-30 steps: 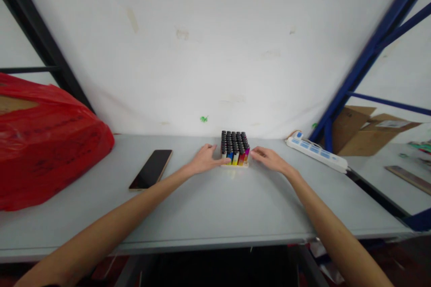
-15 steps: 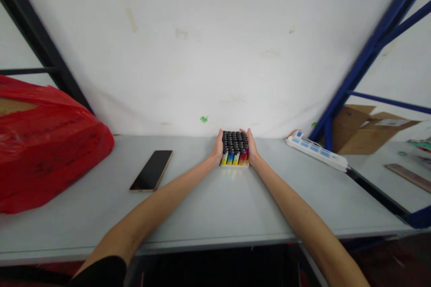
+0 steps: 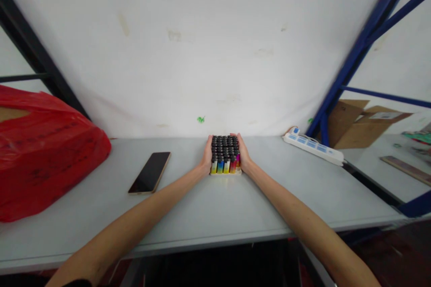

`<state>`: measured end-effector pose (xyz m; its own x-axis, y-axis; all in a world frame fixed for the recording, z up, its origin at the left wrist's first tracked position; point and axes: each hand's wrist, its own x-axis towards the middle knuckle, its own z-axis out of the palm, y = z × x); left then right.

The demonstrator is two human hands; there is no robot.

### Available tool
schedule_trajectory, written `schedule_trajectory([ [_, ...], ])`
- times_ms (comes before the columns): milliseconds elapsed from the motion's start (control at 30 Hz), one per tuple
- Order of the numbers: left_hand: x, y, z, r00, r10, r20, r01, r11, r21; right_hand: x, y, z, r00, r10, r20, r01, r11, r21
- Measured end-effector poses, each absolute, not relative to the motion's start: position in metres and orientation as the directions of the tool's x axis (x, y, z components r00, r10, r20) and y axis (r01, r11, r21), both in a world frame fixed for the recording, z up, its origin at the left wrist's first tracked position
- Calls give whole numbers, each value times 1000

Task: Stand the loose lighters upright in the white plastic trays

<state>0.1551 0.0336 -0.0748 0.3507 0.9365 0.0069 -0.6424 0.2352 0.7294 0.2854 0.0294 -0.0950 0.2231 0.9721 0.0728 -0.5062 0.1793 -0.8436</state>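
A tray of lighters (image 3: 226, 154) stands on the grey table near the wall. The lighters are upright in rows, with black tops and bodies in yellow, blue, red and purple, and a pale tray edge shows beneath them. My left hand (image 3: 206, 157) presses against the left side of the block. From the right side my right hand (image 3: 244, 154) clasps it, palm inward. The fingers of both hands are partly hidden behind the lighters.
A smartphone (image 3: 150, 172) lies on the grey table (image 3: 215, 215) to the left. Farther left bulges a red plastic bag (image 3: 50, 152). A white power strip (image 3: 314, 148) lies at the right, beside a blue metal frame (image 3: 350, 67). Behind that is an open cardboard box (image 3: 357, 125).
Between my hands, the tray of lighters has come slightly nearer to me and a little to the left. The camera view has shifted slightly too.
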Motion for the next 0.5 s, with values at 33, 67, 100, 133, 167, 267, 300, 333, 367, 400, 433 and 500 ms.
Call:
schedule_trajectory([
  [33, 154, 35, -76, 329, 944, 19, -621, 201, 758, 287, 29, -95, 210, 975, 78, -495, 174, -851],
  [67, 152, 38, -77, 299, 954, 31, -584, 158, 796, 291, 28, -95, 194, 977, 85, -476, 169, -863],
  [100, 150, 41, -79, 266, 963, 40, -538, 114, 835, 296, 28, -94, 180, 979, 92, -452, 165, -877],
  [133, 146, 44, -80, 233, 972, 41, -485, 79, 871, 302, 27, -94, 174, 980, 96, -424, 162, -891],
  [167, 142, 46, -82, 206, 978, 32, -444, 65, 894, 310, 26, -94, 176, 980, 91, -400, 156, -903],
  [267, 124, 52, -87, 169, 986, -6, -364, 68, 929, 335, 22, -93, 230, 973, 22, -358, 106, -928],
  [300, 117, 52, -89, 169, 986, -11, -338, 69, 939, 344, 20, -93, 250, 968, -5, -344, 84, -935],
  [333, 111, 52, -90, 168, 986, -13, -318, 67, 946, 352, 18, -92, 264, 964, -24, -327, 66, -943],
  [367, 105, 51, -92, 168, 986, -9, -299, 60, 952, 359, 16, -92, 273, 961, -35, -308, 53, -950],
  [400, 100, 50, -94, 168, 986, 1, -279, 47, 959, 366, 13, -90, 278, 960, -41, -289, 43, -956],
  [433, 96, 50, -95, 169, 986, 12, -254, 32, 967, 373, 10, -89, 280, 959, -43, -271, 36, -962],
  [500, 90, 48, -97, 170, 985, 34, -209, 3, 978, 386, 1, -87, 286, 957, -47, -240, 24, -970],
])
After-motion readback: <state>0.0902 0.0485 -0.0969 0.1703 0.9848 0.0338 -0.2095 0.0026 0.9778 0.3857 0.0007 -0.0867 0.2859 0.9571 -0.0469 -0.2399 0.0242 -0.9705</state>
